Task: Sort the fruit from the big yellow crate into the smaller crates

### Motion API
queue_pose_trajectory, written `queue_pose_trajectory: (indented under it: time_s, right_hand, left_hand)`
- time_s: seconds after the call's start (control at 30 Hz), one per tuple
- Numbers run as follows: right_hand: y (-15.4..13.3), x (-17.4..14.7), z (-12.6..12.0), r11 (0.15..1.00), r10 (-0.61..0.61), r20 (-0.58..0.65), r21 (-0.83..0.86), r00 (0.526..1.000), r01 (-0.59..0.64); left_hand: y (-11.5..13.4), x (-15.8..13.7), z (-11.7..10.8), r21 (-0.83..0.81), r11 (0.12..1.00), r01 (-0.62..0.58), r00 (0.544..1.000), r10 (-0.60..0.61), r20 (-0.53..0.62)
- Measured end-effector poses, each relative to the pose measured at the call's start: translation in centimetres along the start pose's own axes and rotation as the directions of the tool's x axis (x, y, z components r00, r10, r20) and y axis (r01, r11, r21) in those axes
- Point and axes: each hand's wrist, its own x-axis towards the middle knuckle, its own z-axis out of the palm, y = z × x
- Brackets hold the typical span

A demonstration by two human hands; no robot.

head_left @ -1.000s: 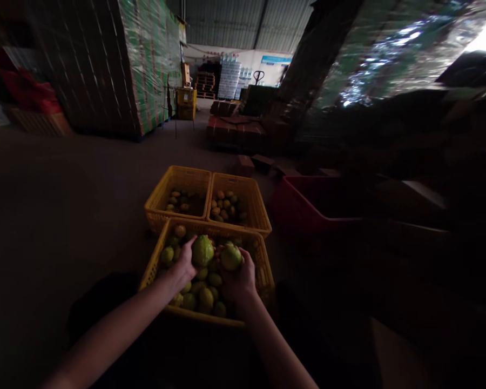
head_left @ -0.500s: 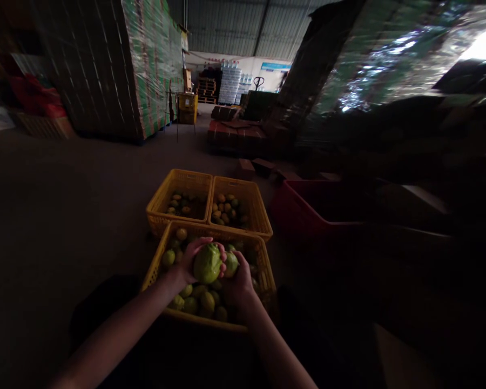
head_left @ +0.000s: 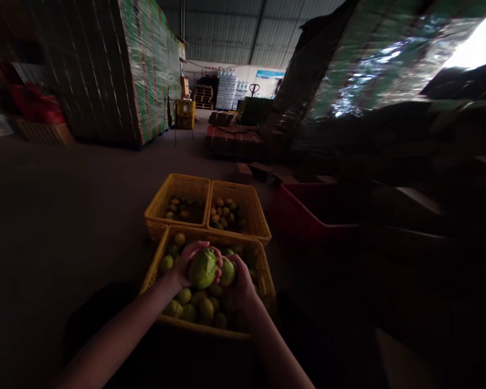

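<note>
In the head view, my left hand (head_left: 184, 265) is wrapped round a large green guava-like fruit (head_left: 203, 268) with a lumpy, ridged top. Beside it, my right hand (head_left: 242, 280) grips a smaller, paler green fruit (head_left: 227, 272) between thumb and fingers. Both fruits are close together above a yellow plastic crate (head_left: 159, 265). Inside that crate lie several green and yellow-green fruits (head_left: 206, 308), partly hidden by my hands and forearms. My right fingers are mostly out of sight behind the smaller fruit.
Two more yellow crates stand just beyond, the left one (head_left: 157, 201) and the right one (head_left: 260, 212), each with some yellowish and green fruits. A red bin (head_left: 297, 208) is on the right. Tall wrapped stacks (head_left: 154, 70) flank the floor, with flattened red cartons (head_left: 235, 141) farther back.
Both hands still hold the same fruits. The camera view has tilted slightly, so the scene sits a little lower and farther left. The larger fruit has turned slightly in my left hand.
</note>
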Motion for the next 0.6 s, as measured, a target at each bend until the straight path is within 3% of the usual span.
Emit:
queue_pose_trajectory:
  time_s: [0.13, 0.23, 0.47, 0.6]
  right_hand:
    - [-1.5, -0.6, 0.4, 0.991, 0.133, 0.105, -0.012, 0.986, -0.133]
    - [-2.3, -0.9, 0.6, 0.986, 0.163, 0.161, -0.010, 0.973, -0.164]
    - [-2.0, -0.6, 0.4, 0.980, 0.190, 0.073, 0.043, 0.979, -0.193]
    - [-1.2, -0.1, 0.3, 0.975, 0.206, 0.089, 0.067, 0.975, -0.212]
  left_hand:
    - [0.1, 0.2, 0.3, -0.008, 1.000, -0.001, 0.999, 0.000, -0.038]
    - [0.0, 0.4, 0.4, 0.003, 1.000, 0.007, 0.999, -0.007, -0.036]
    - [-0.5, 0.4, 0.2, 0.051, 0.999, 0.013, 0.999, -0.015, 0.039]
    - [-0.6, 0.3, -0.4, 0.047, 0.999, 0.001, 0.998, -0.003, 0.057]
